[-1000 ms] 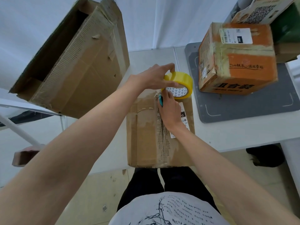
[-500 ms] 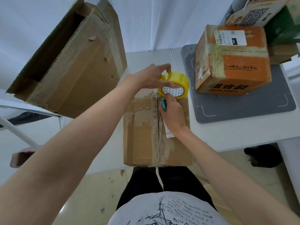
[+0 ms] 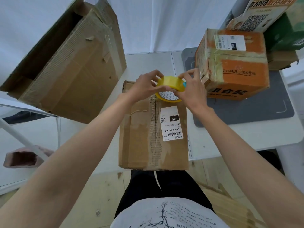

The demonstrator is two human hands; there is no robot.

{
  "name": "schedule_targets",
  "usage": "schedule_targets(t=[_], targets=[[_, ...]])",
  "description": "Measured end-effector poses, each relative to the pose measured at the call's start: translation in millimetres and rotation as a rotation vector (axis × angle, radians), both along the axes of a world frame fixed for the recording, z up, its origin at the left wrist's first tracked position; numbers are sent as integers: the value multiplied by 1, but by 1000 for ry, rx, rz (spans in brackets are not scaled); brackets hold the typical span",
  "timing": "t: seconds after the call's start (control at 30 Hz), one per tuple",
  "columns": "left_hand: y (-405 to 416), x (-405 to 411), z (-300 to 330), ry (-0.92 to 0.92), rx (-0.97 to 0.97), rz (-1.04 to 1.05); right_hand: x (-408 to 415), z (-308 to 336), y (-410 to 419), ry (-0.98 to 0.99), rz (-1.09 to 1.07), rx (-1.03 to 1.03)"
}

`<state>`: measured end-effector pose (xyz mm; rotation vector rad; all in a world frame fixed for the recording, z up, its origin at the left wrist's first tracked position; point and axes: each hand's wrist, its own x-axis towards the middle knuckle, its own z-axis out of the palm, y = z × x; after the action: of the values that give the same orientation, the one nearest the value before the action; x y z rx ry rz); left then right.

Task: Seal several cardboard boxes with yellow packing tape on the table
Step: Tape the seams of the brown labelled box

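A brown cardboard box (image 3: 139, 137) lies flat on the white table (image 3: 230, 137) in front of me, its torn centre seam running toward me and a white shipping label (image 3: 171, 123) right of the seam. Above its far end I hold a roll of yellow packing tape (image 3: 170, 84) with both hands. My left hand (image 3: 144, 86) grips the roll from the left. My right hand (image 3: 190, 89) holds it from the right, fingertips pinching at the top edge, with a small teal tool (image 3: 184, 84) tucked in the palm.
A big open cardboard box (image 3: 69, 66) stands tilted at the left. An orange box (image 3: 235, 66) wrapped in tape sits on a grey mat (image 3: 256, 111) at the right, with more boxes stacked behind it. A pink opened carton (image 3: 21, 157) lies lower left.
My right hand left the box top and rose to the tape roll, uncovering the white label. The roll is lifted and tilted, held between both hands.
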<state>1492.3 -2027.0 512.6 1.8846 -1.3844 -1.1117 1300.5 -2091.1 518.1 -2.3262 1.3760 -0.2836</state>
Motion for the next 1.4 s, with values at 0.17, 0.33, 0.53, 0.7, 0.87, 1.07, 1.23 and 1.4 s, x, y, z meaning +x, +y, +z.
schedule_targets(t=[0.17, 0.33, 0.53, 0.7, 0.87, 1.07, 1.23, 1.4], targets=[[16, -16, -49, -84, -148, 264, -1, -1, -1, -18, 60, 119], [16, -43, -96, -461, 45, 264, -4, -6, 4, -76, 85, 80], [19, -47, -114, -631, 30, 228, -8, -13, 1, -54, 170, 39], [19, -45, -117, -660, 35, 219, -4, -11, -6, -24, 221, 10], [18, -46, -119, -681, 46, 233, -5, -10, -8, -9, 246, 11], [20, -45, -119, -680, 46, 231, -4, -10, -9, 10, 269, -40], [24, -40, -108, -564, -22, 217, -7, -10, -13, -26, 234, 2], [34, -30, -107, -560, -48, 71, -7, -8, -23, -49, 228, 76]])
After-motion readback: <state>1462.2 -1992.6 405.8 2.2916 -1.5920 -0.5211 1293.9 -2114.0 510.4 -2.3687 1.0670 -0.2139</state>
